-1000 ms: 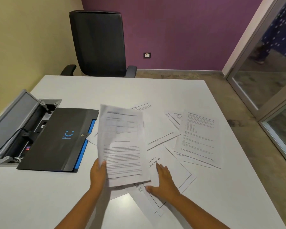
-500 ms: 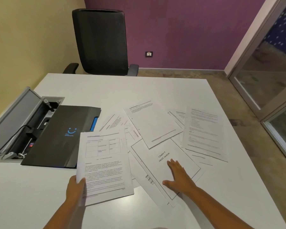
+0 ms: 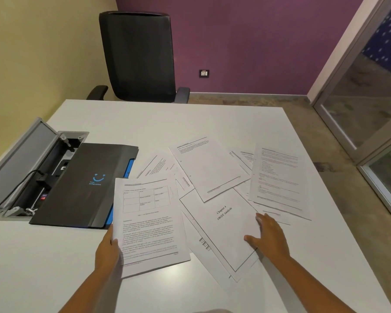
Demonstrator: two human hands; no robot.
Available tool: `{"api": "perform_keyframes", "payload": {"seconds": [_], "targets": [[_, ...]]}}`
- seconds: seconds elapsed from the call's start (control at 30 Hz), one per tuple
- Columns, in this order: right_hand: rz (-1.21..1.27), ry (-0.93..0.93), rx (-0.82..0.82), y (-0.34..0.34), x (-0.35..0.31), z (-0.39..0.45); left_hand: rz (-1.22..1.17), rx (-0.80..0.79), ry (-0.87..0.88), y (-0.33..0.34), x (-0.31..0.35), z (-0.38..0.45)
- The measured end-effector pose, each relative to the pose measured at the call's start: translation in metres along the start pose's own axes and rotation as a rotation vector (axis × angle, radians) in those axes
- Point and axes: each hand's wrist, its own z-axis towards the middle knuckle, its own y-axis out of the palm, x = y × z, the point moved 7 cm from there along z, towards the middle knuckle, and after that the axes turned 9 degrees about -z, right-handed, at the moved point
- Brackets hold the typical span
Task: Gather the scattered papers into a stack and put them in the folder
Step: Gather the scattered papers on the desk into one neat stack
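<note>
My left hand [image 3: 107,249] grips the lower left corner of a thin stack of printed papers [image 3: 147,222], whose top sheet carries a table and text. My right hand [image 3: 269,237] lies flat, fingers spread, on the right edge of a bordered sheet reading "Chapter 4 SWOT Analysis" [image 3: 224,224]. Several more white sheets lie scattered and overlapping beyond it, among them one in the middle [image 3: 208,168] and one at the right [image 3: 278,179]. A closed black folder [image 3: 84,184] with a blue smile logo lies to the left, its near right corner under the held stack.
The white table [image 3: 167,118] has an open grey cable box [image 3: 29,168] with a plug and cord at its left edge, partly under the folder. A black office chair [image 3: 140,57] stands at the far side. Glass doors are at the right.
My left hand lowered the held stack from upright to nearly flat at the near left, uncovering the sheets behind it. My right hand slid right along the SWOT sheet to its edge.
</note>
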Motion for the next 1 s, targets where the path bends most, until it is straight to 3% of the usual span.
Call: {"api": "perform_keyframes", "payload": {"seconds": [0.33, 0.53, 0.67, 0.77, 1.0], "targets": [[-0.052, 0.153, -0.070, -0.006, 0.022, 0.006, 0.174, -0.002, 0.007, 0.006, -0.006, 0.014], [0.187, 0.193, -0.058, -0.008, 0.020, 0.007, 0.182, 0.015, 0.022, 0.010, 0.001, 0.021], [0.299, 0.222, -0.048, -0.007, 0.028, 0.008, 0.286, 0.163, 0.059, 0.006, 0.013, 0.020], [0.315, 0.262, -0.032, -0.007, 0.038, 0.010, 0.189, 0.222, 0.064, 0.009, 0.021, 0.012], [0.378, 0.418, 0.100, -0.016, 0.075, 0.000, 0.077, 0.078, 0.202, 0.037, 0.039, 0.003]]}}
